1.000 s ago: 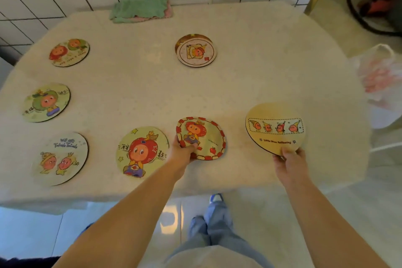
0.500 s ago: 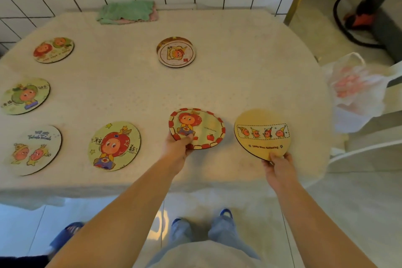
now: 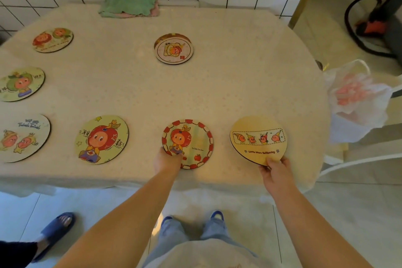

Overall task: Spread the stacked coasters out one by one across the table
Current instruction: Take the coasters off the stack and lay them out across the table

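Observation:
Round cartoon coasters lie spread over the beige table (image 3: pixel 217 98). My left hand (image 3: pixel 167 160) pinches the near edge of the red-bordered coaster (image 3: pixel 191 140), which lies close to the front edge. My right hand (image 3: pixel 275 169) grips the near rim of the plain yellow coaster (image 3: pixel 258 139), held slightly tilted over the table's right front part. A small remaining stack (image 3: pixel 174 49) sits at the table's middle back. Single coasters lie at the left: a yellow-green one (image 3: pixel 101 139), a pale one (image 3: pixel 22 138), a green one (image 3: pixel 20 84) and a far one (image 3: pixel 52 39).
A folded green cloth (image 3: pixel 129 6) lies at the back edge by the tiled wall. A white plastic bag (image 3: pixel 356 102) hangs on a white chair right of the table. Another person's blue slipper (image 3: pixel 56 230) stands on the floor at lower left.
Both hands keep hold of their coasters. The red-bordered coaster has settled flatter on the table, and the yellow coaster has stayed to its right, near the front edge. The head camera shifted.

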